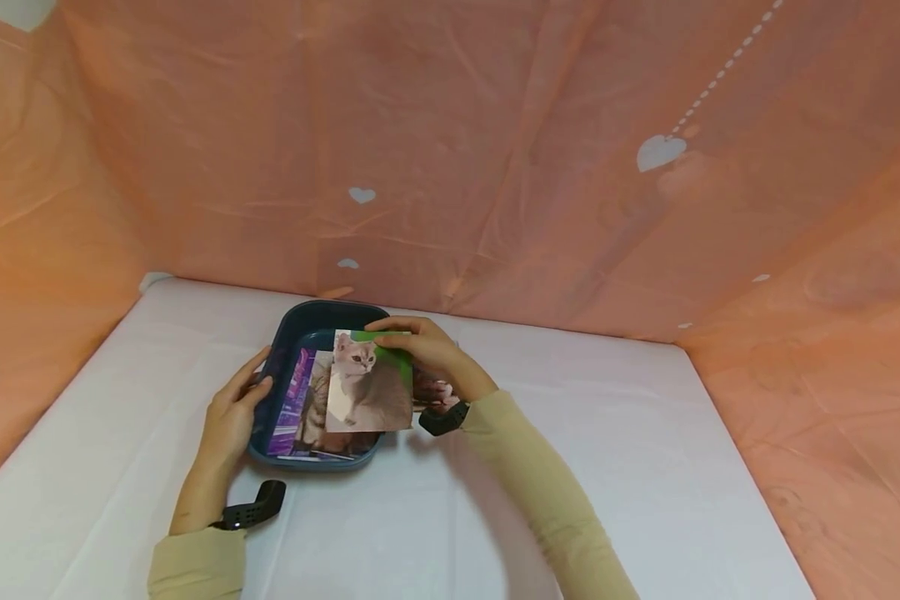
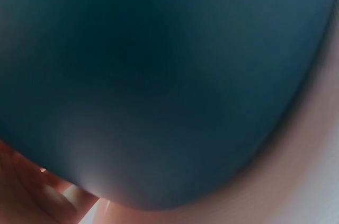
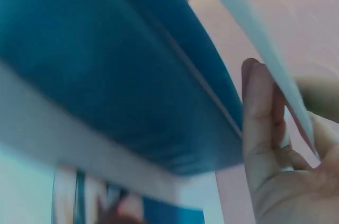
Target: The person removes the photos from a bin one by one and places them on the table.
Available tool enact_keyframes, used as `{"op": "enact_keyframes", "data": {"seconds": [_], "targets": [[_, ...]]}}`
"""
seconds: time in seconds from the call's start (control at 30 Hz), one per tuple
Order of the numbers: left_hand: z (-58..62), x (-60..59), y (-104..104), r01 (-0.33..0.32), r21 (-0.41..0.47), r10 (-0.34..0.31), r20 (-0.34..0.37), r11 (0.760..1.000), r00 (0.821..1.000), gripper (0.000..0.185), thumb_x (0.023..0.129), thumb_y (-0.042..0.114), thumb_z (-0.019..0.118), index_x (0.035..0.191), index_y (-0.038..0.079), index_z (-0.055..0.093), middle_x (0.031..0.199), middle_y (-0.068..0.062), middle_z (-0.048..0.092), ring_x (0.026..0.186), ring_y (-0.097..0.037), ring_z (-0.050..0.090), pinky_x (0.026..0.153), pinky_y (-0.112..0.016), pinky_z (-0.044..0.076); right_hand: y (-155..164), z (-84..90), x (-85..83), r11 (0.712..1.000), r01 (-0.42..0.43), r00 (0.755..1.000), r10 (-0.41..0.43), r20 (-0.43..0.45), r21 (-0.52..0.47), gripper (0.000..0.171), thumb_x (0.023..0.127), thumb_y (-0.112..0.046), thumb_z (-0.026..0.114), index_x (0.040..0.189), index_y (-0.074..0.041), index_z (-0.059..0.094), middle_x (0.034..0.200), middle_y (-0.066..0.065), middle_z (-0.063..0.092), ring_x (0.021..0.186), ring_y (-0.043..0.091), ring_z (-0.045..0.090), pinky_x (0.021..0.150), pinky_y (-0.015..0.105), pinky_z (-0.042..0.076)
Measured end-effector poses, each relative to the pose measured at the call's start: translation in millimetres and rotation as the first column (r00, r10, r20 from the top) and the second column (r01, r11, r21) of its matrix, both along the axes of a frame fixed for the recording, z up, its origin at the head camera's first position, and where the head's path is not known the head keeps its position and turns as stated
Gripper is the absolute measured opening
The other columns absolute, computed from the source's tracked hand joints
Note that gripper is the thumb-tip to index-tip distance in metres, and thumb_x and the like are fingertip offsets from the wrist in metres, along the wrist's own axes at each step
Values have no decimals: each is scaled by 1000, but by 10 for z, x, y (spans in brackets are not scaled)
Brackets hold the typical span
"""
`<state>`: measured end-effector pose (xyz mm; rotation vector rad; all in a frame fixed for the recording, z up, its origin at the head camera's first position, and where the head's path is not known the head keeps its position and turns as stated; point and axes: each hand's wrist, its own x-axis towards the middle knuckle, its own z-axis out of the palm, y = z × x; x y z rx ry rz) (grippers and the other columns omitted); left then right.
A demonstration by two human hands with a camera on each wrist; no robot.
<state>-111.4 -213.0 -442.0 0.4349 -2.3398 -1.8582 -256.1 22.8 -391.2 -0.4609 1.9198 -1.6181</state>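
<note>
now, a beige sleeve [image 1: 198,562] is showing nearest, a black wrist device [image 1: 251,508] sitting just past its cuff. beyond it, the left hand [image 1: 228,412] is gripping the left side of a dark blue tray [image 1: 330,313], its thumb bending at the rim. inside the tray, a purple picture [image 1: 291,412] and a tabby-cat picture [image 1: 315,408] are lying overlapped. above these, the pale cat picture [image 1: 371,392] is hanging over the tray's right part, below and left of the right hand [image 1: 423,343], which is pinching its upper edge between thumb and fingers. another picture [image 1: 432,390] is peeking out beside the tray, partly hidden by the right wrist. farthest back, an orange curtain [image 1: 457,125] is rising behind the white tabletop [image 1: 630,433].
</note>
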Motion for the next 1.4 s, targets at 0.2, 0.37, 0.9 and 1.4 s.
{"op": "enact_keyframes", "data": {"seconds": [0.2,0.37,0.9,1.4], "targets": [[37,21,-22,-5,-11,5,1,1000,1000,50,103,29,39,151,21,30,149,-24,34,132,-39,34,109,-59,23,181,-45,-58,997,76,997,-77,-16,-28,32,93,-10,61,124,-4,63,117,4,63,86,9,59,70,24,49],[31,24,-45,-9,-12,9,3,1000,1000,50,103,31,38,151,23,29,147,-23,38,125,-34,37,105,-55,28,323,-47,-109,992,123,991,-124,-51,-27,32,94,-6,58,125,0,61,125,5,59,97,9,54,79,23,45],[10,30,-91,-15,2,15,1,1000,1000,50,103,31,38,151,22,29,150,-25,33,133,-41,32,108,-61,23,748,-183,-228,967,256,965,-255,-67,2,33,95,-3,55,127,3,59,135,11,54,108,12,53,88,22,42],[19,52,-76,-15,-4,15,8,1000,1000,50,103,31,38,151,22,29,151,-24,31,134,-41,32,108,-61,24,1150,-310,-329,917,380,924,-370,-100,122,30,95,-10,58,124,-6,64,127,9,59,92,11,52,76,24,42]]}}
